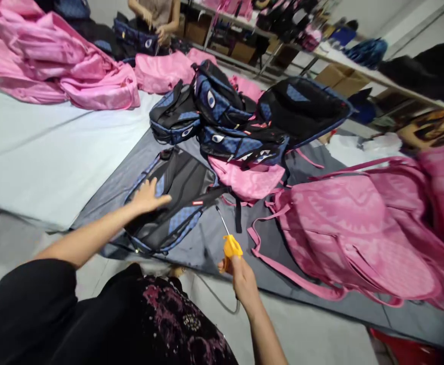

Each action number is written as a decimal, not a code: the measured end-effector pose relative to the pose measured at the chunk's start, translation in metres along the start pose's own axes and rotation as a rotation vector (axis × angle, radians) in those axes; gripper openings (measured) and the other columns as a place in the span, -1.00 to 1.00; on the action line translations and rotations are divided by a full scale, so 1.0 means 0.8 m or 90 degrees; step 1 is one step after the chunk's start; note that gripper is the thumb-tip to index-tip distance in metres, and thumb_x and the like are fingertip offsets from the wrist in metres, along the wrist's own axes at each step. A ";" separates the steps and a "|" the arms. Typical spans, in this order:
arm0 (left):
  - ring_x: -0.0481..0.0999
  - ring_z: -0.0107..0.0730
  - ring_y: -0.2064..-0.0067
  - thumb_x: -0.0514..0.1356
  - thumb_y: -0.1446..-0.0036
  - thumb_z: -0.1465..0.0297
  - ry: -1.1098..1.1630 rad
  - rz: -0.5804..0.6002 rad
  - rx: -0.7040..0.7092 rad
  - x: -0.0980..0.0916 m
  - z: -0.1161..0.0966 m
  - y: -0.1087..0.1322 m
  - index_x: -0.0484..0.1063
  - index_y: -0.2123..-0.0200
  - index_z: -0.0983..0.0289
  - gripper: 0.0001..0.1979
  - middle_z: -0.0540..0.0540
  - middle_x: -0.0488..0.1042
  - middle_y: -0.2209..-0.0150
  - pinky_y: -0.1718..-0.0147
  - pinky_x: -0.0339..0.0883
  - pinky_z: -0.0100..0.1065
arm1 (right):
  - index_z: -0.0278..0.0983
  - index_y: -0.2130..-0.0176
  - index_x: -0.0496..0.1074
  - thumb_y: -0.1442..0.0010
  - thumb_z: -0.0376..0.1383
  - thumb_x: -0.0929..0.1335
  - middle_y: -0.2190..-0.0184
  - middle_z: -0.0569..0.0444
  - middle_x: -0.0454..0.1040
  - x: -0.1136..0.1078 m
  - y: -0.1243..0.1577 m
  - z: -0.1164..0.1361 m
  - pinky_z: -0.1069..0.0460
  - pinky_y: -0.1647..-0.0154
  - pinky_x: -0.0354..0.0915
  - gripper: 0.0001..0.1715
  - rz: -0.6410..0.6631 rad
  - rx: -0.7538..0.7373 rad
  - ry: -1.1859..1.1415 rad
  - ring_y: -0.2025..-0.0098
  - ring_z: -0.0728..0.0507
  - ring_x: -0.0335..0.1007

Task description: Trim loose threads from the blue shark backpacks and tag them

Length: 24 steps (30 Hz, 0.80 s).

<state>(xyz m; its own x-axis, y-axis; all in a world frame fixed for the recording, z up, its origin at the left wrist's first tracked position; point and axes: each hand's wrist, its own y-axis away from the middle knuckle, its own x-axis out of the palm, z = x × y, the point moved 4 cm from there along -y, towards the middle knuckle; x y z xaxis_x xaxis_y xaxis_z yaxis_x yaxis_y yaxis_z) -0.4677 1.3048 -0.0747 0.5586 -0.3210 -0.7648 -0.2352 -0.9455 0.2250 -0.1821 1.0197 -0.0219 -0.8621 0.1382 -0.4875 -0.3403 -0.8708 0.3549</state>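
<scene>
My left hand (148,196) lies flat with fingers stretched out on a blue and black backpack (176,203) that rests back-up on the grey table cover. My right hand (243,278) is closed round the yellow handle of a thread snipper (230,245), whose thin metal tip points up toward the backpack's strap. The snipper is just right of the backpack and does not touch it.
A stack of blue and black backpacks (237,116) sits behind it, with a pink backpack (246,180) below them. More pink backpacks (359,228) fill the right, and pink ones (54,61) pile at the far left. Another person (157,15) works at the far end. A shelf (320,45) runs behind.
</scene>
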 end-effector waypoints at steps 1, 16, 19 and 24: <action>-0.04 0.27 -0.43 0.30 -0.06 -0.02 -0.079 -0.004 0.008 0.017 0.005 0.019 0.00 -0.41 0.32 -0.01 0.48 -0.11 -0.43 -0.28 0.01 0.16 | -0.19 0.28 0.38 -0.27 0.28 0.08 0.38 -0.09 0.56 0.003 -0.003 0.022 -0.13 0.19 0.46 -0.31 0.023 0.003 0.027 0.33 -0.23 0.51; 0.49 -0.04 -0.15 0.17 -0.22 0.21 0.417 -0.041 -0.139 0.036 0.128 0.181 0.32 -0.24 0.25 -0.45 0.24 0.47 -0.16 -0.17 0.35 -0.04 | -0.25 0.24 0.34 -0.37 0.13 0.11 0.54 0.02 0.52 0.022 -0.194 0.203 0.10 0.54 0.33 -0.44 0.277 0.048 0.213 0.53 -0.10 0.51; 0.62 -0.12 0.05 0.09 -0.25 -0.04 0.804 0.029 -0.318 0.040 0.157 0.181 0.46 0.02 0.37 -0.42 0.36 0.56 -0.02 0.05 0.51 -0.14 | -0.26 0.30 0.34 -0.41 0.04 0.10 0.58 0.04 0.49 0.075 -0.216 0.208 0.12 0.54 0.29 -0.48 0.381 0.007 0.294 0.57 -0.06 0.45; 0.60 -0.33 0.43 -0.12 -0.37 0.02 0.942 0.087 -0.451 0.054 0.177 0.178 0.47 0.27 0.40 -0.40 0.29 0.61 0.34 0.41 0.52 -0.33 | -0.29 0.37 0.37 -0.38 0.04 0.17 0.73 0.14 0.33 0.120 -0.221 0.227 0.13 0.63 0.13 -0.46 0.434 -0.012 0.420 0.71 0.01 0.25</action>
<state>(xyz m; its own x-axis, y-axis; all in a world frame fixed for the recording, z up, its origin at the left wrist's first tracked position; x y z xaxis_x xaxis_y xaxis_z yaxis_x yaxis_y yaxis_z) -0.5900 1.1644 -0.1614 0.8911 0.2242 0.3946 -0.1882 -0.6087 0.7708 -0.2727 1.2727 0.0133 -0.4845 -0.6922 -0.5348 0.1693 -0.6741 0.7190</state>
